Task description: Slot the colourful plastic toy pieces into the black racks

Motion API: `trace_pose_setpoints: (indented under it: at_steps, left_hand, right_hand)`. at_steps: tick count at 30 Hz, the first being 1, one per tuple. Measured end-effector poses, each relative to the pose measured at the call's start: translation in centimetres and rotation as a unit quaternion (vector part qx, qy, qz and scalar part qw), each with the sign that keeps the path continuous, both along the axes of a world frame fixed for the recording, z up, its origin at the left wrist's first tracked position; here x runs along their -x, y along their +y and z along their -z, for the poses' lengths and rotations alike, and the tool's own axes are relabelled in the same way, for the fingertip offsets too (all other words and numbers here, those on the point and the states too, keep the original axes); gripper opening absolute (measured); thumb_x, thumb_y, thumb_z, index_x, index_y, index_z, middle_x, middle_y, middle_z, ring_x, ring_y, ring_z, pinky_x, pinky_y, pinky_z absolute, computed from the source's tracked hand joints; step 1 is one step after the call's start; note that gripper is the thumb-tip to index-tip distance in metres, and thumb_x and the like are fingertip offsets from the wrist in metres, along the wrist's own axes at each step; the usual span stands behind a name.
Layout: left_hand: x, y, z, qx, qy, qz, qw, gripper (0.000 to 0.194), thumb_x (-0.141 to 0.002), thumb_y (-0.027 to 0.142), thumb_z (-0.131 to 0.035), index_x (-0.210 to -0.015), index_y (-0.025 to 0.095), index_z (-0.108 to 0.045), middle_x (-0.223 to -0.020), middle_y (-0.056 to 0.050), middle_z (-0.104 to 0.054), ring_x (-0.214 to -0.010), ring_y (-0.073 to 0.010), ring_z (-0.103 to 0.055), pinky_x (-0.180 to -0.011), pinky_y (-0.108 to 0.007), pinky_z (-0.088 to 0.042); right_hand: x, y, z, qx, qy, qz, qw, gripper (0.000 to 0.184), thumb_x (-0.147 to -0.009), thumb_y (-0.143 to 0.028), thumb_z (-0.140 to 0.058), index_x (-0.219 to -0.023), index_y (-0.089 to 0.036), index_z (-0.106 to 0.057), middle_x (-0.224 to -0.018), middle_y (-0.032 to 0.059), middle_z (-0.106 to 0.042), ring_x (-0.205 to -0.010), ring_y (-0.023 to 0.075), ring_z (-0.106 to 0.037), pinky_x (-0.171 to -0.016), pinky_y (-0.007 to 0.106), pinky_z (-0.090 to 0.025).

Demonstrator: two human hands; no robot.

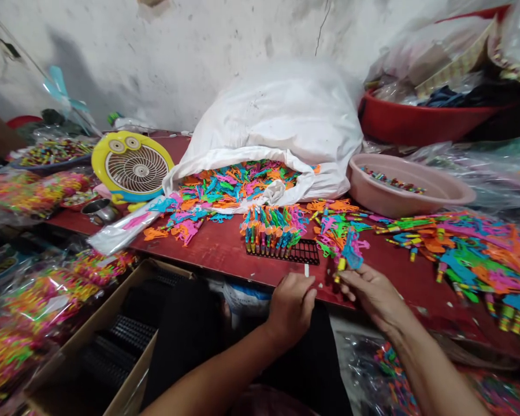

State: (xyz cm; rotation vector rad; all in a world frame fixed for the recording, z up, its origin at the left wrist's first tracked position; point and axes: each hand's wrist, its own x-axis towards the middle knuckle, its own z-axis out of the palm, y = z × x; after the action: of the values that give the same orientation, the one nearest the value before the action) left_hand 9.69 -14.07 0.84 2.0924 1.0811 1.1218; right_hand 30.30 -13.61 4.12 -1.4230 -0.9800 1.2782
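Note:
My left hand is closed at the table's front edge, and a small white strip sticks up at its fingertips. My right hand pinches a small plastic toy piece with a yellow end; a blue plastic part shows just above those fingers. Beyond my hands lies a black grid rack. Its left part is filled with upright colourful toy pieces, and bare cells show on its right. Loose plastic pieces lie just right of the rack.
A white sack spills colourful plastic parts onto the red table. Left of it are a yellow fan and a metal cup. A pink basin and a toy pile are at right. Below left, a cardboard box holds black racks.

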Motion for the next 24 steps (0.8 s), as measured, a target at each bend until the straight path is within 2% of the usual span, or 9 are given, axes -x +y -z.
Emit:
trace_pose_setpoints:
  at_steps: [2,5,9,13,16,18,20,22,24]
  left_hand:
    - [-0.4,0.3,-0.2,0.038,-0.058,-0.019,0.997,0.026,-0.095,0.025,-0.051,-0.116,0.02,-0.065,-0.097,-0.007,-0.066,-0.087,-0.0186,-0.062,-0.079,-0.031,-0.052]
    - [-0.6,1.2,0.1,0.086,-0.09,-0.055,0.991,0.014,-0.088,0.021,-0.06,-0.099,0.02,-0.069,-0.083,-0.003,-0.063,-0.072,-0.0147,-0.058,-0.068,-0.027,-0.048]
    - [-0.6,2.1,0.9,0.124,-0.101,-0.063,0.985,0.007,-0.08,0.016,-0.062,-0.084,0.019,-0.068,-0.076,0.0,-0.063,-0.068,-0.0128,-0.056,-0.064,-0.024,-0.044]
    - [-0.5,2.6,1.0,0.193,-0.164,-0.002,0.967,0.015,-0.081,0.017,-0.056,-0.088,0.017,-0.069,-0.075,0.0,-0.066,-0.067,-0.0119,-0.056,-0.065,-0.022,-0.046]
    - [0.0,3.1,0.7,0.269,-0.237,0.095,0.929,0.026,-0.082,0.022,-0.055,-0.101,0.014,-0.07,-0.085,-0.003,-0.069,-0.066,-0.0115,-0.058,-0.063,-0.022,-0.047]
    - [0.5,3.4,0.4,0.305,-0.251,0.144,0.907,0.031,-0.082,0.027,-0.057,-0.107,0.013,-0.07,-0.087,-0.004,-0.07,-0.064,-0.011,-0.057,-0.061,-0.022,-0.047]
    - [1.0,3.7,0.3,0.307,-0.23,0.163,0.909,0.032,-0.084,0.029,-0.057,-0.108,0.013,-0.07,-0.085,-0.004,-0.069,-0.062,-0.0103,-0.056,-0.061,-0.022,-0.047]
    - [1.3,3.9,0.4,0.284,-0.189,0.16,0.926,0.03,-0.086,0.027,-0.055,-0.108,0.013,-0.071,-0.085,-0.004,-0.067,-0.06,-0.0097,-0.056,-0.061,-0.022,-0.046]
    - [1.4,4.0,0.6,0.249,-0.148,0.141,0.947,0.028,-0.086,0.022,-0.053,-0.106,0.014,-0.072,-0.086,-0.004,-0.066,-0.06,-0.0098,-0.056,-0.062,-0.023,-0.047]
  right_hand:
    - [2.7,0.1,0.6,-0.026,0.005,0.011,1.0,0.039,-0.062,-0.049,-0.085,-0.078,-0.019,-0.064,-0.066,0.0006,-0.062,-0.055,0.0117,-0.051,-0.047,0.022,-0.036]
    - [5.7,0.3,1.1,-0.063,0.001,0.034,0.997,0.041,-0.059,-0.047,-0.086,-0.079,-0.02,-0.063,-0.061,-0.004,-0.055,-0.052,0.009,-0.044,-0.047,0.021,-0.033]
    - [7.2,0.2,1.4,-0.071,-0.029,0.028,0.997,0.042,-0.06,-0.051,-0.084,-0.079,-0.02,-0.063,-0.057,-0.0056,-0.049,-0.051,0.0095,-0.042,-0.047,0.022,-0.034]
    - [7.1,0.1,1.5,-0.086,-0.032,0.038,0.995,0.047,-0.061,-0.053,-0.084,-0.085,-0.02,-0.063,-0.062,-0.0043,-0.052,-0.054,0.0102,-0.045,-0.048,0.023,-0.037]
    - [6.6,0.1,1.1,-0.097,-0.035,0.013,0.995,0.052,-0.068,-0.053,-0.08,-0.104,-0.02,-0.064,-0.074,-0.0013,-0.058,-0.059,0.0109,-0.05,-0.051,0.023,-0.039]
    - [6.1,0.2,0.8,-0.092,-0.054,-0.016,0.994,0.048,-0.074,-0.054,-0.075,-0.106,-0.019,-0.066,-0.073,-0.0009,-0.058,-0.059,0.0105,-0.049,-0.051,0.023,-0.038]
    - [5.6,0.3,0.6,-0.087,-0.08,-0.046,0.992,0.04,-0.077,-0.054,-0.072,-0.093,-0.017,-0.069,-0.068,-0.0014,-0.055,-0.057,0.0097,-0.046,-0.051,0.023,-0.036]
    - [5.3,0.4,0.6,-0.091,-0.102,-0.065,0.989,0.038,-0.077,-0.054,-0.072,-0.082,-0.017,-0.068,-0.066,-0.0016,-0.054,-0.056,0.0096,-0.045,-0.051,0.023,-0.035]
    - [5.3,0.3,0.8,-0.099,-0.116,-0.069,0.986,0.038,-0.077,-0.054,-0.072,-0.08,-0.017,-0.068,-0.065,-0.0015,-0.055,-0.057,0.0102,-0.047,-0.052,0.023,-0.035]
